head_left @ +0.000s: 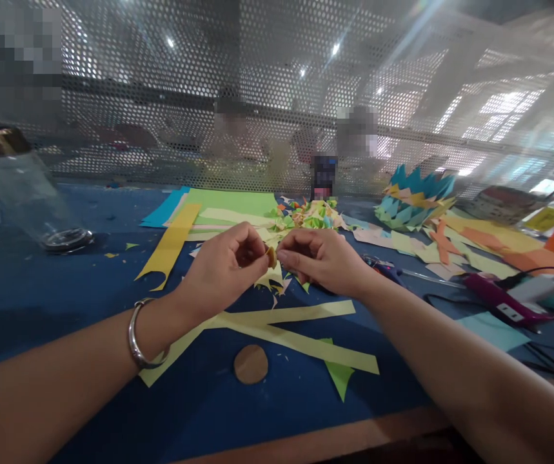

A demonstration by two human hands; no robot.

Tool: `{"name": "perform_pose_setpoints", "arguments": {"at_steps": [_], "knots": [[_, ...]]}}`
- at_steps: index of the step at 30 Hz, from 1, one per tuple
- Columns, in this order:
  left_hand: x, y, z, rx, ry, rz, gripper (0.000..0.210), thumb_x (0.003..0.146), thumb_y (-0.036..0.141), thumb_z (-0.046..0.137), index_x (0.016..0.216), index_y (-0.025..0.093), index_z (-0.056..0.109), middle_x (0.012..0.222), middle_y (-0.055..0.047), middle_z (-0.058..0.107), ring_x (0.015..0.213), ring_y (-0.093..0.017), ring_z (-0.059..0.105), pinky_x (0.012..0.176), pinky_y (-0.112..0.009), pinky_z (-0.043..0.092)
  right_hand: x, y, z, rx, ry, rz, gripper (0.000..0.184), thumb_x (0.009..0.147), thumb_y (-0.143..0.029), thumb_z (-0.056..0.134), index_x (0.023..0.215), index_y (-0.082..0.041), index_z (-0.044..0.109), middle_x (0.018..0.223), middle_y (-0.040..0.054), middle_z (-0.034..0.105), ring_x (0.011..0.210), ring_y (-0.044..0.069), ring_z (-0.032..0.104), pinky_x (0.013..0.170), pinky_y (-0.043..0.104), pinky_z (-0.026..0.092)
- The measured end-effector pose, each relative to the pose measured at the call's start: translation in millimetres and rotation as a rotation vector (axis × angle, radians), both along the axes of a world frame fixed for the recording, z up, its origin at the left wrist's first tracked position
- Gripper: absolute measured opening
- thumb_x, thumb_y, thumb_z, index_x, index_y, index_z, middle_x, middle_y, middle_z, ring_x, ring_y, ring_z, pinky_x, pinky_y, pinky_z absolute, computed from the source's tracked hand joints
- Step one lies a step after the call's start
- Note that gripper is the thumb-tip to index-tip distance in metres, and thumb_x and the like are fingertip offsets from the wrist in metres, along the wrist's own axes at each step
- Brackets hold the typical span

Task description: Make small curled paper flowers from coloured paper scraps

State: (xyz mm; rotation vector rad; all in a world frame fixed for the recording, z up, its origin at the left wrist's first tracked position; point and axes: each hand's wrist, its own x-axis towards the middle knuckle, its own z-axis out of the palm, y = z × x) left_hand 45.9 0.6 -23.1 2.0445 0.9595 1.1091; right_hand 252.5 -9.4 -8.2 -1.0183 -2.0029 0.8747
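Observation:
A small yellowish-brown piece, perhaps folded paper (271, 257), is pinched between the thumb and fingers of my left hand (231, 267). My right hand (322, 261) meets it from the other side, thumb and forefinger pressed together at its edge. Its exact shape is partly hidden by the fingertips. Pale yellow-green paper strips (306, 345) lie crossed on the table below the hands. Nearer to me sits a round brown disc (251, 365), and a green paper scrap (340, 377) pokes out from under a strip. A pile of small folded paper pieces (313, 214) lies beyond the hands.
Coloured sheets (238, 201) and a yellow strip (173, 241) lie at the back left. A clear jar (29, 200) stands far left. To the right are a paper crown (415, 193), paper scraps, a purple glue gun (504, 299) and cables. A perforated metal screen (277, 77) closes the back.

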Motion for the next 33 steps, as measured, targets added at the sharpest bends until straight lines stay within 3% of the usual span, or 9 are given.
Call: {"name": "perform_pose_setpoints", "arguments": {"at_steps": [15,20,26,33], "knots": [[-1.7,4.8,-3.1,-0.037,-0.032,-0.015,0.020,0.085,0.035,0.068,0.080,0.021,0.053,0.079,-0.003,0.066,0.064,-0.014,0.059,0.058,-0.026,0.046,-0.1,0.7,0.1,-0.025,0.007,0.001,0.022,0.091,-0.037,0.064,0.083,-0.016,0.062,0.055,-0.0064,0.052,0.045,0.006,0.049,0.043,0.020,0.036],[-1.0,2.5,-3.1,-0.036,-0.035,-0.015,0.018,0.085,0.032,0.067,0.080,0.022,0.053,0.073,0.000,0.062,0.056,-0.011,0.051,0.051,-0.024,0.040,0.2,1.8,-2.3,0.049,-0.050,0.004,0.019,0.091,-0.034,0.062,0.084,-0.016,0.062,0.065,-0.0038,0.055,0.050,0.007,0.052,0.050,0.022,0.040],[0.7,-0.2,-2.7,-0.039,0.007,-0.074,0.017,0.085,0.032,0.068,0.081,0.021,0.055,0.071,0.002,0.058,0.060,-0.011,0.052,0.054,-0.023,0.043,-0.3,2.6,-4.9,0.144,-0.101,-0.018,0.014,0.089,-0.028,0.062,0.085,-0.016,0.065,0.070,-0.0017,0.057,0.058,0.009,0.051,0.054,0.023,0.038],[2.5,0.9,0.9,-0.192,-0.085,-0.070,0.016,0.082,0.031,0.070,0.079,0.020,0.059,0.071,0.000,0.063,0.064,-0.013,0.060,0.056,-0.023,0.046,0.0,3.6,-6.1,0.177,-0.139,-0.047,0.012,0.088,-0.027,0.061,0.087,-0.016,0.065,0.070,-0.0010,0.059,0.060,0.010,0.051,0.057,0.024,0.038]]}}
